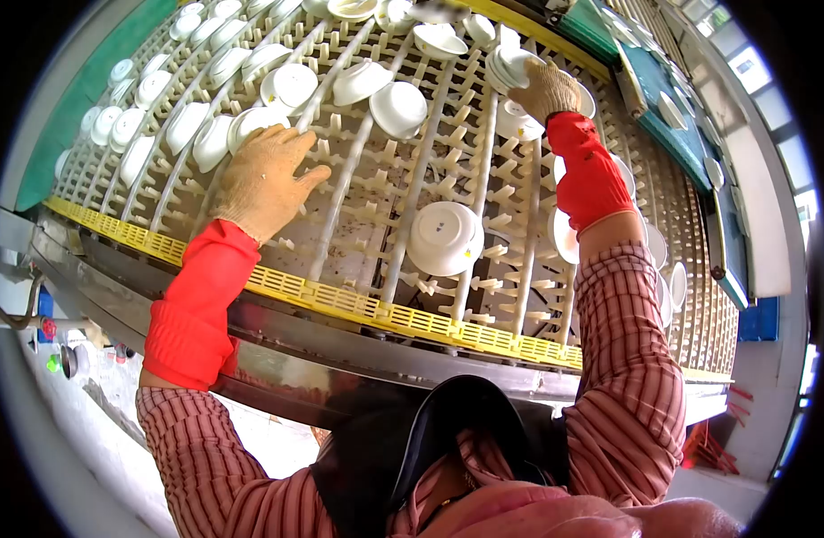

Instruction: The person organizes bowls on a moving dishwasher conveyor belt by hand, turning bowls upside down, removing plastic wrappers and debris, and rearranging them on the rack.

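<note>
My left hand (267,179), in a tan glove with a red cuff, is spread with its fingertips at a white bowl (255,124) on the pegged rack conveyor (362,193). At the upper right my right hand (548,90), gloved the same way, has its fingers closed on the edge of a stack of white bowls (506,68). Just below that hand another white bowl (517,120) leans among the pegs. An upside-down white bowl (446,238) lies on the pegs between my two arms.
Several white bowls and dishes stand on the left and far pegs, more behind my right forearm. A yellow guard strip (340,301) edges the near side. Right of the rack, a green belt (649,121) carries dishes. A metal frame (291,354) runs below.
</note>
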The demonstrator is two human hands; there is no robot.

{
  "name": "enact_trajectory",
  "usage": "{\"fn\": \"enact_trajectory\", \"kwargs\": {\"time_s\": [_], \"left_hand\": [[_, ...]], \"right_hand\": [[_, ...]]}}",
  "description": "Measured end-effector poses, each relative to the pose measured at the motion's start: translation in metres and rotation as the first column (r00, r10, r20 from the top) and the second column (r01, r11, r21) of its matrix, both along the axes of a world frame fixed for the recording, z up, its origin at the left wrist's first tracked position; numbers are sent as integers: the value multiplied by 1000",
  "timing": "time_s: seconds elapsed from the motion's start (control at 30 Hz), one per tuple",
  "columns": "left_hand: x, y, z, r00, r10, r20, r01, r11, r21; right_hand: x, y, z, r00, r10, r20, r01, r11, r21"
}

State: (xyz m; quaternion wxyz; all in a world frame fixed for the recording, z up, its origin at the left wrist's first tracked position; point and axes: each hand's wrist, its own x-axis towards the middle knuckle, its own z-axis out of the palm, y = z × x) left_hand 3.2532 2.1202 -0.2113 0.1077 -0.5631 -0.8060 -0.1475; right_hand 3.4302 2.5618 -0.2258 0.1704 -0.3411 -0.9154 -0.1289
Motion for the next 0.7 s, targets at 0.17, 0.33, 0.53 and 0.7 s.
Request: {"fn": "enact_trajectory", "kwargs": {"time_s": [0.17,0.33,0.53,0.7], "left_hand": [[3,2,-4,999,2,-54,-4,999,-34],[0,9,-13,998,-20,-59,17,998,-53],[12,13,-10,999,-28,-30,26,998,-60],[11,12,-12,999,-25,-32,25,1000,-19]], "right_hand": [[-5,14,-17,997,-61,44,66,990,-128],[30,-19,-5,992,2,-128,-56,906,-419],[72,-97,-3,597,-493,-633,-746,-50,-664],[53,-82,-19,681,-334,-652,-623,203,-755]]}}
